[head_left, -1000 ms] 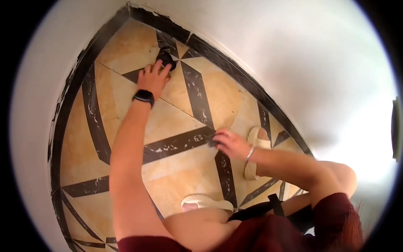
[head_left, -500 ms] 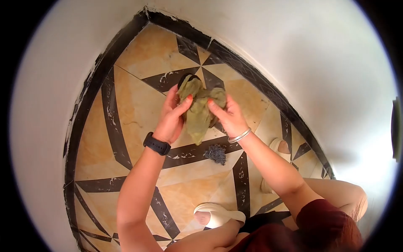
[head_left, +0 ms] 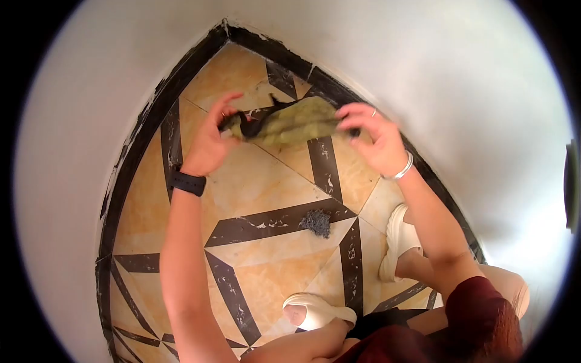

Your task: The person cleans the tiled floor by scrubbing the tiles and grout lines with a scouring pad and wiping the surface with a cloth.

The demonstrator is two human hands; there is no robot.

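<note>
A piece of olive-green cloth with black edging [head_left: 296,124] is stretched sideways between my two hands, blurred by motion above the tiled floor. At its left end, my left hand [head_left: 209,136] is closed round a black-edged part, the forefinger sticking out. My right hand [head_left: 381,139] has its fingers and thumb round the right end, where a small dark bit shows between them. Below the cloth, a dark grey scouring pad [head_left: 316,223] of tangled strands lies on a dark tile strip, apart from both hands.
White walls [head_left: 466,115] with a black skirting [head_left: 136,151] meet in a corner ahead. Patterned beige and dark tiles [head_left: 272,260] cover the floor. My feet in cream slippers [head_left: 321,313] stand at the lower right.
My hands have moved apart and a little farther from me. The cloth, bunched up before, is now spread wide between them. The right slipper shows more, and the grey pad lies still.
</note>
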